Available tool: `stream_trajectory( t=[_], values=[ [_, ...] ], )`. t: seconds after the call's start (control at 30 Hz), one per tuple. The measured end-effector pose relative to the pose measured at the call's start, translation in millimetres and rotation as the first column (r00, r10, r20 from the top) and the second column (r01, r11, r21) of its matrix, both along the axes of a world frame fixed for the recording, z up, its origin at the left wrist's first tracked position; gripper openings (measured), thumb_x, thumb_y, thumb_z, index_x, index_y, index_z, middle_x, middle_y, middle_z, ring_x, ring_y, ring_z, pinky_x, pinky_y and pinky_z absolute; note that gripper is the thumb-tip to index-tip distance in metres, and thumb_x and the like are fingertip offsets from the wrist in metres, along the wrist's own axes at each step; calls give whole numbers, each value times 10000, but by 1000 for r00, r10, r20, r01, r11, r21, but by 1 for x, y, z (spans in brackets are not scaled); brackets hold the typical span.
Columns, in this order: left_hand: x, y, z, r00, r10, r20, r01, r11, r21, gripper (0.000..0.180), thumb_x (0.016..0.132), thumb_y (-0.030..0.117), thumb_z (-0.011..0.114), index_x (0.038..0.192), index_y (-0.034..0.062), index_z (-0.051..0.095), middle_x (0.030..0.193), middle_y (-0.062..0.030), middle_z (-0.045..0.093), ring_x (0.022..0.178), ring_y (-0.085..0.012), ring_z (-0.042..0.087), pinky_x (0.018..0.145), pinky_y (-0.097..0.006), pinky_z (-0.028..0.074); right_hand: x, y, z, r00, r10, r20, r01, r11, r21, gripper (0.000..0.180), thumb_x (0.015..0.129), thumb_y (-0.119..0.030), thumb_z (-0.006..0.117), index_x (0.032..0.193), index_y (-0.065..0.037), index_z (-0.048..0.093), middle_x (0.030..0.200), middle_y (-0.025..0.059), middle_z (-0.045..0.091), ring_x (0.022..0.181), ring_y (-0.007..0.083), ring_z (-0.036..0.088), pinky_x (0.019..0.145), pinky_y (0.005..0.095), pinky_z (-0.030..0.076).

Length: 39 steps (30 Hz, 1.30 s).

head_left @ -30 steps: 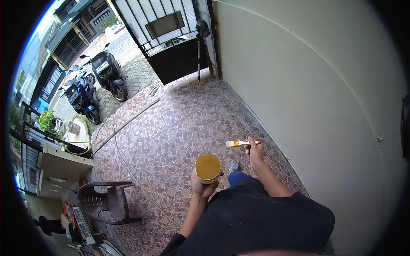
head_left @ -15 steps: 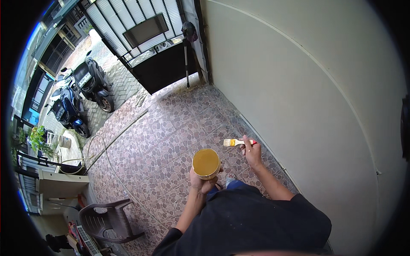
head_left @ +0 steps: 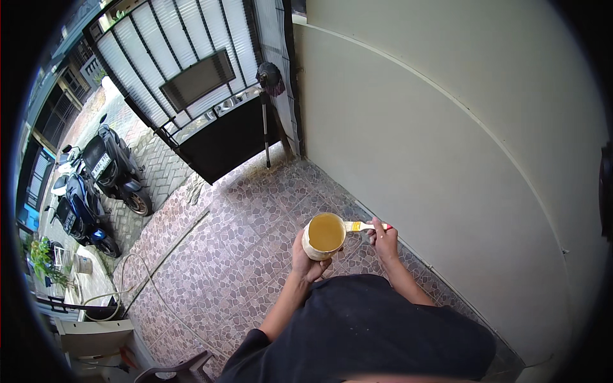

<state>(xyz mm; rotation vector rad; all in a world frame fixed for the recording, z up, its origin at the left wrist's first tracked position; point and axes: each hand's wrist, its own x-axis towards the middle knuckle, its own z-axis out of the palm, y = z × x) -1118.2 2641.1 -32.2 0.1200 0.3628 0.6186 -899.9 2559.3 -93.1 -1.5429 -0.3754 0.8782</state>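
Outdoors: left hand (head_left: 308, 258) cups open paint tub (head_left: 324, 235), fingers wrapped beneath; likely sloshy, keep level. Right hand (head_left: 383, 235) fingers pinch brush (head_left: 361, 226) handle.

Cup (head_left: 324, 235) left of brush (head_left: 361, 226); wall (head_left: 460, 159) right.

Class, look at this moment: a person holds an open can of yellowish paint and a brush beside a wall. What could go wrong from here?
1. The open paint can sits in the left hand with no lid; a tilt could spill paint on the tiled floor.
2. The brush in the right hand reaches the can's rim; it may drip on the dark shirt.
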Motion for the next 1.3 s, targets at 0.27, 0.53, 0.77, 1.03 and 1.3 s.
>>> stream_trajectory(
  t=[0.27, 0.53, 0.77, 1.03, 1.3],
  values=[
    [-34, 76, -8, 999, -12, -47, 12, 1000, 3, 580, 1068, 485, 296, 1299, 37, 585, 1023, -215, 719, 730, -292, 730, 381, -264, 486, -35, 66, 18, 998, -66, -17, 66, 998, 3, 353, 1057, -286, 628, 996, 43, 739, 697, 23, 628, 504, 53, 501, 474, 220, 390],
    [-42, 109, -32, 994, -16, -109, 8, 997, -79, 584, 1071, 502, 290, 1283, 42, 580, 1013, -246, 703, 739, -283, 712, 389, -255, 460, -35, 120, 17, 999, -17, -42, 16, 1000, -4, 338, 1051, -271, 637, 1019, 48, 745, 704, 31, 639, 522, 51, 504, 490, 223, 380],
    [-32, 137, -56, 999, 41, 20, -40, 998, -38, 584, 1037, 491, 456, 1348, 5, 545, 1240, -293, 615, 964, -408, 695, 417, -230, 504, -6, 172, 15, 998, 27, -53, -22, 995, 97, 337, 1051, -276, 636, 989, 36, 749, 694, 26, 638, 512, 53, 507, 475, 223, 390],
    [38, 190, -56, 993, 91, 77, -87, 995, -56, 591, 1054, 474, 404, 1363, -18, 516, 1246, -301, 620, 956, -389, 699, 439, -250, 515, 72, 221, 14, 996, 46, -76, -38, 993, 110, 323, 1047, -270, 639, 1014, 35, 741, 702, 19, 623, 517, 45, 492, 483, 211, 390],
    [123, 228, -45, 988, 28, 151, -29, 1000, 0, 600, 994, 445, 613, 1398, 12, 518, 1263, -275, 569, 1047, -365, 592, 472, -216, 544, 160, 252, 9, 996, 77, 53, -80, 995, 52, 319, 1039, -300, 649, 985, -9, 767, 683, 8, 637, 519, 52, 506, 470, 236, 392]
  ],
)
